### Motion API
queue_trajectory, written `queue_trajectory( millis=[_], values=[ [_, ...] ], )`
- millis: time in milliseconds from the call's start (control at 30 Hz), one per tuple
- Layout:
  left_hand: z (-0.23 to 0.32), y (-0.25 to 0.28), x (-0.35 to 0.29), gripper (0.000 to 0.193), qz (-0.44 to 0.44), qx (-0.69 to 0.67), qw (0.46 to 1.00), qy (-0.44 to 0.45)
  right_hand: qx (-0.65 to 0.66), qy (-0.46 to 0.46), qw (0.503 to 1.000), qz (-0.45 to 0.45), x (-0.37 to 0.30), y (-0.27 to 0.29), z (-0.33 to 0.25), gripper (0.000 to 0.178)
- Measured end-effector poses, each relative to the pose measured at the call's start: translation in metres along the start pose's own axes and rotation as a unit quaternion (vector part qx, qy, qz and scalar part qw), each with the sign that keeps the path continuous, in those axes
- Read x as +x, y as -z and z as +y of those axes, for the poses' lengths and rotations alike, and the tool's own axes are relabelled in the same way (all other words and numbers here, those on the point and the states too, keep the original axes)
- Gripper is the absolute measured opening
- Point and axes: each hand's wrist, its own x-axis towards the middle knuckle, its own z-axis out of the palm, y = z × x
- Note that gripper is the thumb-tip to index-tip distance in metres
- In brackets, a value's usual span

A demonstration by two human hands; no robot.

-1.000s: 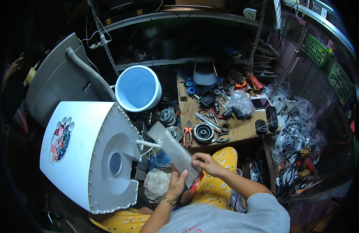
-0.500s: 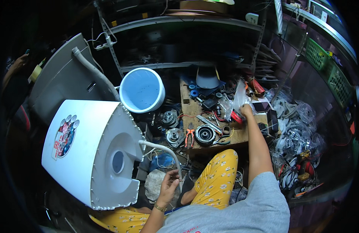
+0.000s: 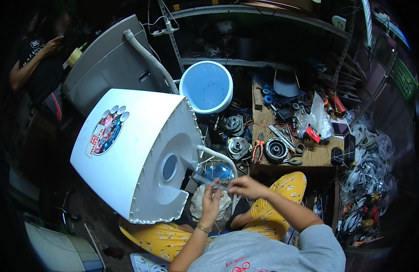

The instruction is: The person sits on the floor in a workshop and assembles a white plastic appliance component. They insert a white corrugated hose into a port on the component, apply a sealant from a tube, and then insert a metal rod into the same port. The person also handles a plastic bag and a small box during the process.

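Above my lap, my left hand point(image 3: 211, 205) and my right hand point(image 3: 246, 187) are close together. Both pinch a thin translucent strip point(image 3: 201, 179), whose exact kind I cannot make out. Its free end points left, toward the white plastic appliance housing point(image 3: 123, 149) lying tipped over in front of me. This housing has a round opening and a notched rim. Out of it comes a grey hose point(image 3: 221, 155), which bends down behind my hands. Beneath them is a whitish lump point(image 3: 205, 203) on the floor, partly covered by my left hand.
A light blue tub point(image 3: 206, 88) stands behind the housing, beside a large grey panel point(image 3: 114, 59). The wooden bench point(image 3: 316, 156) carries pliers point(image 3: 258, 150), a black round part point(image 3: 276, 149) and a plastic bag point(image 3: 316, 113). Wires and clear bags pile at right. Another person point(image 3: 39, 63) stands far left.
My right hand has come from the plastic bag on the bench to my left hand, bringing the strip. My left hand has closed on it. The view has shifted, so everything sits further right.
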Motion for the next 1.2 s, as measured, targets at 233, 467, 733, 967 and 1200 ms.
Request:
queue_trajectory(
  millis=[233, 467, 733, 967, 1200],
  values=[
    [-0.005, 0.019, 0.024, 0.025, 0.106, 0.099, 0.984, -0.106, -0.042, 0.034, 0.982, 0.183, 0.032, -0.055, -0.006, 0.024],
    [-0.013, 0.018, 0.057, 0.014, 0.077, 0.419, 0.881, -0.204, -0.033, 0.093, 0.946, 0.309, 0.067, -0.047, -0.021, 0.018],
    [-0.116, 0.028, 0.118, 0.037, 0.181, 0.002, 0.983, 0.024, -0.03, 0.043, 0.893, 0.447, 0.105, 0.021, 0.009, 0.01],
    [-0.091, 0.015, 0.153, 0.037, 0.166, -0.045, 0.982, 0.074, 0.081, 0.043, 0.888, 0.451, 0.147, 0.046, 0.036, 0.012],
    [0.106, 0.022, 0.056, 0.022, 0.024, 0.38, 0.867, -0.32, -0.304, -0.126, 0.923, 0.199, 0.187, 0.004, 0.093, 0.041]
  ],
)
